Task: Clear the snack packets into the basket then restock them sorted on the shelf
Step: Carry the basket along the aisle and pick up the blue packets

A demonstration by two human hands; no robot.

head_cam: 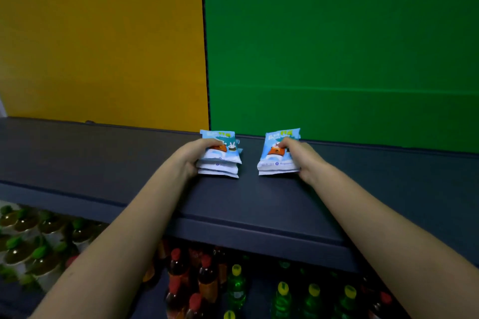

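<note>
left hand (196, 156) and right hand (302, 156) each clutch stacked pale-blue cartoon snack packets (220, 164).

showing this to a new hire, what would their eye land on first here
The left hand and right hand each grip a stack of blue packets, left stack and right stack, apart on the dark shelf. Behind, the wall is half yellow, half green. Bottles crowd below.
</note>
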